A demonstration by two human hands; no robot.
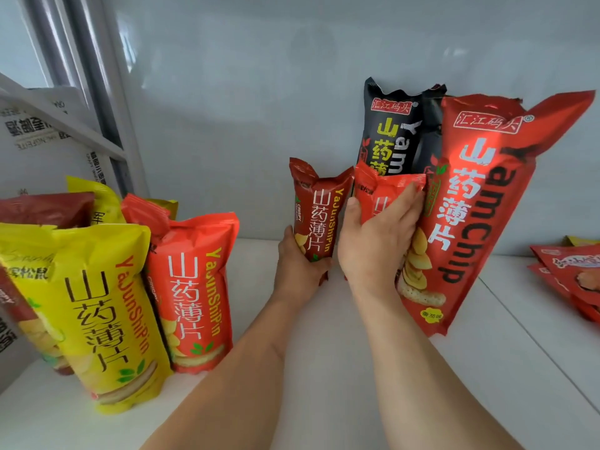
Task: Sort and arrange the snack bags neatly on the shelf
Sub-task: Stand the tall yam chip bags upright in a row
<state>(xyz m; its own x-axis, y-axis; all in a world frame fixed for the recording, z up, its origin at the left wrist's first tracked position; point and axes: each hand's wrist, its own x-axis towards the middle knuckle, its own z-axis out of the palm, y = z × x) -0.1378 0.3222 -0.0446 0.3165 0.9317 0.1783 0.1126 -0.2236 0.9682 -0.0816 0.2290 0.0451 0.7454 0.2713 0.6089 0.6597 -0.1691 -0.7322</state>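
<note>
Two groups already stand on the shelf [324, 368]; mid-shelf, the left hand [300, 264] grips a small dark-red bag [319, 209], the right hand [378, 235] clasps a small red bag [386, 190]. Flat packets [574, 271] far right look unsorted.

A single head-worn, wide-angle camera looked forward and slightly down onto the white shelf [357, 368], close enough that both forearms entered from the bottom edge. It faced the grey back wall [243, 92] filling the upper frame. Straight lines bowed towards the frame's left edge.
</note>
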